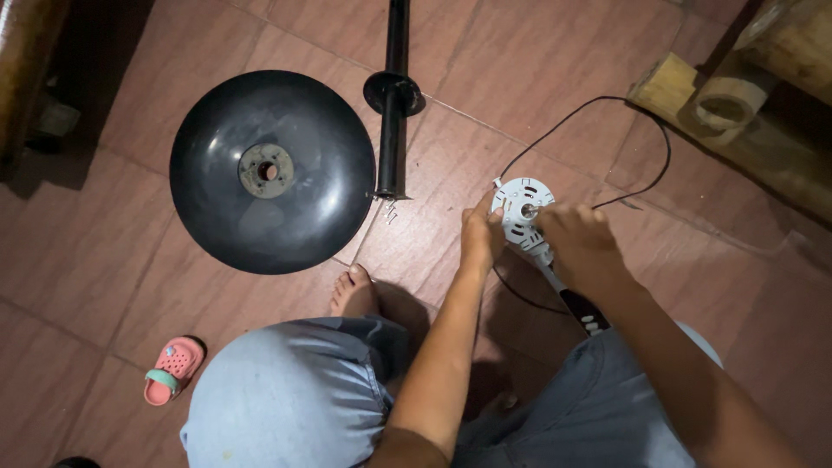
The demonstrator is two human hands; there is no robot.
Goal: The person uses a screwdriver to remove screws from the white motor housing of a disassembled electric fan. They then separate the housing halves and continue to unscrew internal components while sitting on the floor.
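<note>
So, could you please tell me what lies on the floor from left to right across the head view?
Pink child's shoe → round black base → black pole → left hand → white round plastic part → right hand → wooden furniture.

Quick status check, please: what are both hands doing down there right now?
Left hand steadies white round fan part. Right hand grips its top side. Black cord loops behind; black base dish lies apart.

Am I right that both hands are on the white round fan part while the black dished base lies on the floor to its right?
Not quite: in the head view the black dished base lies to its left. Both the left hand and right hand are indeed on the white round fan part.
</note>
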